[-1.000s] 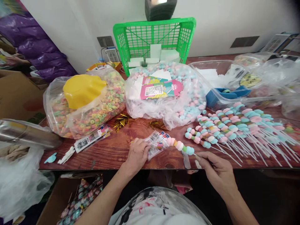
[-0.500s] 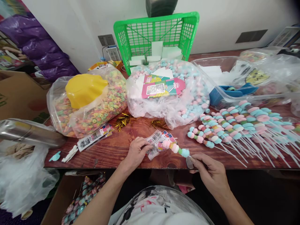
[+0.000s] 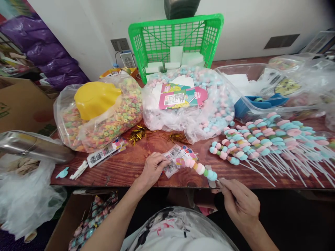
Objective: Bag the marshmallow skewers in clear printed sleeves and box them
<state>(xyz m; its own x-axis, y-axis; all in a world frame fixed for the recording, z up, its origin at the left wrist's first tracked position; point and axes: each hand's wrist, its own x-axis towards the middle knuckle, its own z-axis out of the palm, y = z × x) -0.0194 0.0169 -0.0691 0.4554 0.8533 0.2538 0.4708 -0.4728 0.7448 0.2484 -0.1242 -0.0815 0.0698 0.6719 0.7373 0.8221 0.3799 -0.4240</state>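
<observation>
My right hand (image 3: 240, 198) pinches the stick of a marshmallow skewer (image 3: 200, 168), strung with pink, white, orange, green and blue sweets. The skewer slants over the front of the table, its pink end toward my left hand. My left hand (image 3: 154, 168) has its thumb and fingers closed on the edge of a clear printed plastic bag (image 3: 171, 166). More printed bags lie beneath, against the table. Whether the skewer's tip is inside the bag's mouth I cannot tell. To the right, many finished skewers (image 3: 264, 136) lie piled with white sticks forward.
Behind stand a bag of gummy rings (image 3: 123, 118) with a yellow bowl (image 3: 96, 99) and a bag of marshmallows (image 3: 220, 104). Further back is a green basket (image 3: 175, 21). A clear tub (image 3: 227, 71) holds a blue scoop (image 3: 269, 102). A steel flask (image 3: 39, 148) lies left.
My right hand has moved right and slightly toward me, drawing the skewer the same way. My left hand stays nearly where it was.
</observation>
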